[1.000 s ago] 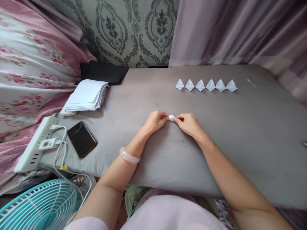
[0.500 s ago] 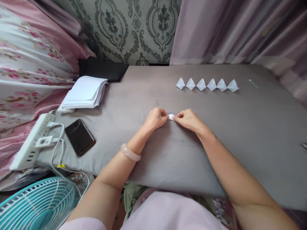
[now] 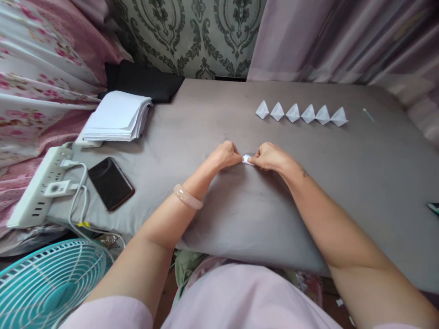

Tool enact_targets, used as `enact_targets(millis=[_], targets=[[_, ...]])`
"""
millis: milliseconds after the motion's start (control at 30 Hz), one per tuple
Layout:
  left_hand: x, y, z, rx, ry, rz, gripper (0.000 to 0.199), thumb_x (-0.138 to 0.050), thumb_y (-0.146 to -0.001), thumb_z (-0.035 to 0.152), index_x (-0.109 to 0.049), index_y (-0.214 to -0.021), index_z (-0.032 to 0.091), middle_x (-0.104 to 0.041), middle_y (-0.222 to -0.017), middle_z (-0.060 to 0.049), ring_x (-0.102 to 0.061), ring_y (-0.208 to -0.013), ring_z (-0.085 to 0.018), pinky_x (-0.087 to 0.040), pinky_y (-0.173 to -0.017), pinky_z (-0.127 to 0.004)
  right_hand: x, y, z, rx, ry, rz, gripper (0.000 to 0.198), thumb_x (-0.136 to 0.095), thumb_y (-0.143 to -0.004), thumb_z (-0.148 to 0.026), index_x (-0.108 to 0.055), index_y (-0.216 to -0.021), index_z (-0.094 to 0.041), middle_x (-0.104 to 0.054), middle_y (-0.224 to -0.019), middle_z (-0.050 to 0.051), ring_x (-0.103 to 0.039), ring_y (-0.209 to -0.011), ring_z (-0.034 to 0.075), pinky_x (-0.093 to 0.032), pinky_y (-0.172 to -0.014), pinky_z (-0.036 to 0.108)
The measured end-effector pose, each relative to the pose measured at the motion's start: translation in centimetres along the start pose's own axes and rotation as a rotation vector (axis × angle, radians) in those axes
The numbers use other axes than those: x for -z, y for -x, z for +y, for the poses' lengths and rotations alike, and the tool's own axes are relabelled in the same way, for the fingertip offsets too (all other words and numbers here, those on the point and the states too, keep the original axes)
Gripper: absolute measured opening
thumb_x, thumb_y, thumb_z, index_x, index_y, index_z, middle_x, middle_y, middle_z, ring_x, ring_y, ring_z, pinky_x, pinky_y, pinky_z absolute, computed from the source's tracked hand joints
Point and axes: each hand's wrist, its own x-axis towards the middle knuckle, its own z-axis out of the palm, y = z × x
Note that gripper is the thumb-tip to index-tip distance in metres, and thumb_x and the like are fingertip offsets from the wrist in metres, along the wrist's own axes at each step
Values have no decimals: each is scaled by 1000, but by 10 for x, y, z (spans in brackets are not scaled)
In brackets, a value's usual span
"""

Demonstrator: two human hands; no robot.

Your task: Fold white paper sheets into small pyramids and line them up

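Pale pink top w/ short sleeves — jade-like bangle [image 3: 187,197] on left wrist, arms bare.

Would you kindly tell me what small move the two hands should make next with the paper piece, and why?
Probably press the crease flat: the left hand and right hand pinch the small folded paper against the grey cushion.

The folded paper pieces [image 3: 301,113] and the paper stack [image 3: 115,116] are white on a grey worktop [image 3: 343,183]. The phone [image 3: 109,183] is black, the fan [image 3: 51,278] turquoise. The bedding [image 3: 37,77] is pink-flowered.
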Motion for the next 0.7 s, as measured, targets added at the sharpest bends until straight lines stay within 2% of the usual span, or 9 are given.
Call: enact_targets(millis=[133,333,400,533,600,700], targets=[[-5,-1,-7,-78,34,57,18,-66,-70,26,-67,-84,15,-60,-68,-3,-48,-55,-12,-34,-53,-25,0,6,-5,6,50,78,21,-67,-72,-39,-64,-62,-20,-56,-54,4,-54,-55,16,-34,-51,28],[-15,1,-17,-166,171,57,12,-61,-77,25,-65,-78,13,-54,-61,1,-42,-53,-9,-33,-53,-23,-23,10,12,94,-184,132,19,-62,-77,-38,-63,-71,-20,-61,-65,1,-52,-57,13,-34,-52,25],[-19,4,-21,-216,178,97,11,-61,-78,23,-65,-79,13,-56,-65,0,-45,-57,-9,-35,-57,-23,-32,14,16,148,-203,237,14,-60,-79,-34,-60,-77,-20,-63,-75,2,-55,-66,14,-37,-59,26],[-27,11,-28,-388,104,264,5,-62,-79,18,-64,-80,13,-58,-80,-3,-47,-69,-11,-39,-67,-24,-50,25,16,261,-190,442,6,-52,-85,-28,-54,-84,-22,-62,-91,6,-55,-85,19,-40,-72,29],[-28,14,-31,-444,78,300,5,-62,-80,19,-63,-80,13,-56,-82,-3,-46,-70,-11,-38,-68,-24,-56,28,16,313,-200,487,3,-50,-85,-24,-52,-84,-22,-62,-90,7,-55,-88,21,-40,-74,31],[-27,18,-32,-476,113,253,8,-59,-83,21,-60,-80,15,-53,-73,0,-43,-65,-11,-37,-65,-24,-58,28,19,354,-304,482,3,-52,-84,-25,-51,-83,-22,-63,-84,4,-56,-82,19,-41,-75,32]])
